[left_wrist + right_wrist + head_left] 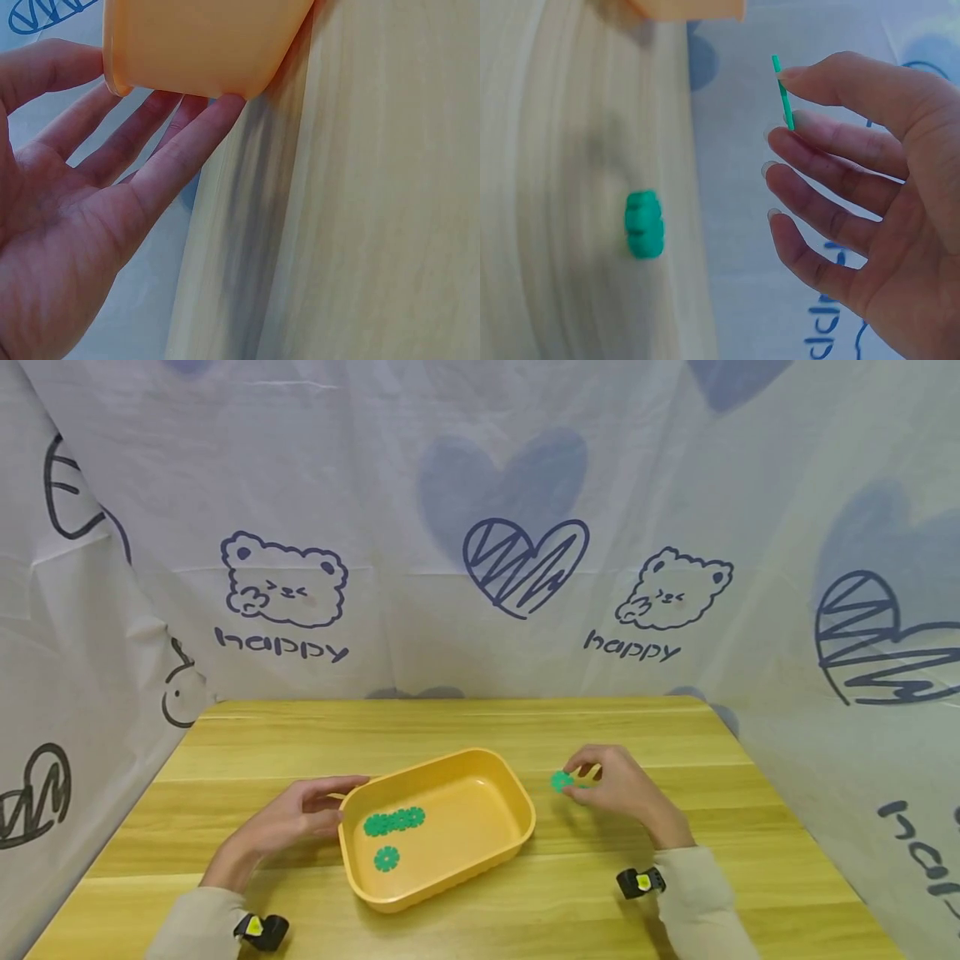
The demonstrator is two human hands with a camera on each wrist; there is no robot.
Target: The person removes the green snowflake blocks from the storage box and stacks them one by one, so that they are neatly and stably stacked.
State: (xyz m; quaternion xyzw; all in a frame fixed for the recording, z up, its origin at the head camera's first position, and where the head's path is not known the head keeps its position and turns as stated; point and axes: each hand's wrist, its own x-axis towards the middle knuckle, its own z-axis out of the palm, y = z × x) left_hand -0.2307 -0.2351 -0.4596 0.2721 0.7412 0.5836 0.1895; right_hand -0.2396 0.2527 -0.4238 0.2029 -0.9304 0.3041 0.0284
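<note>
A yellow-orange plastic basin (457,852) sits at an angle on the table. My left hand (292,814) touches its left end, with thumb and fingers spread rather straight against the outer wall (202,52). To the right of the basin, my right hand (618,785) pinches a green snowflake disc (562,781) between thumb and fingertips. In the right wrist view this thin disc (783,94) appears edge-on, above the table. Inside the basin, toward its left, lie a row of overlapping green discs (393,821) and a single green disc (386,858).
More green pieces (644,225) lie on the table below my right hand, mostly hidden by it in the head view. The wooden table (450,727) ends at a white printed cloth (405,527) behind and at both sides.
</note>
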